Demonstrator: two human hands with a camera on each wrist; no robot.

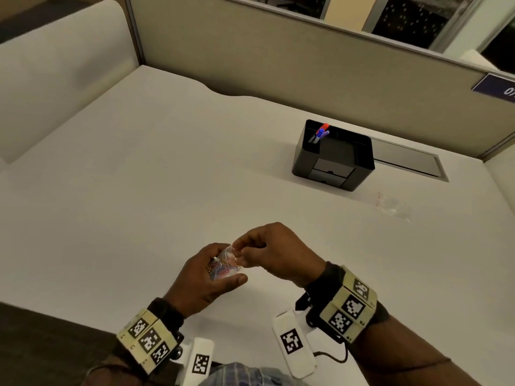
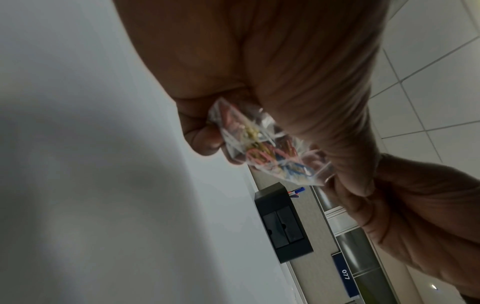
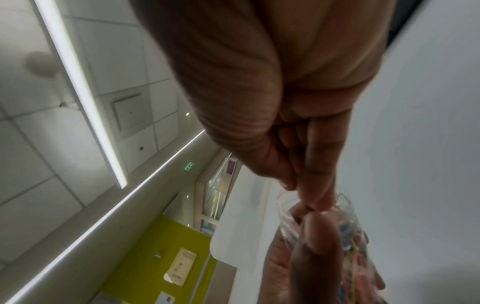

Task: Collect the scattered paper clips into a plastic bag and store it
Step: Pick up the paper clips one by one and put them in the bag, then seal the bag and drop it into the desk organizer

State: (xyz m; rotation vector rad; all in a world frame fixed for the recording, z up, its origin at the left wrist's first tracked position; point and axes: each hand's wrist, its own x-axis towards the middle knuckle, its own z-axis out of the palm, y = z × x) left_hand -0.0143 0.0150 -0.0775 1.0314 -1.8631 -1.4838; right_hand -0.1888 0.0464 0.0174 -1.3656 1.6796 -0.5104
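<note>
A small clear plastic bag (image 1: 224, 263) full of several coloured paper clips lies in my left hand (image 1: 207, 277), fingers curled under it and thumb along its near side. My right hand (image 1: 267, 253) pinches the bag's top edge between thumb and fingertips. In the left wrist view the bag (image 2: 262, 146) shows pink, yellow and blue clips. The right wrist view shows my right fingertips (image 3: 315, 202) squeezing the bag's mouth (image 3: 285, 207), with my left thumb just below. Both hands hover just above the white desk (image 1: 139, 190), near its front edge.
A black desk organiser (image 1: 334, 157) with small front drawers and red and blue pens (image 1: 322, 130) stands at the back right. Another clear bag (image 1: 393, 206) lies flat to its right. Grey partition walls (image 1: 278, 59) close the desk's back and left.
</note>
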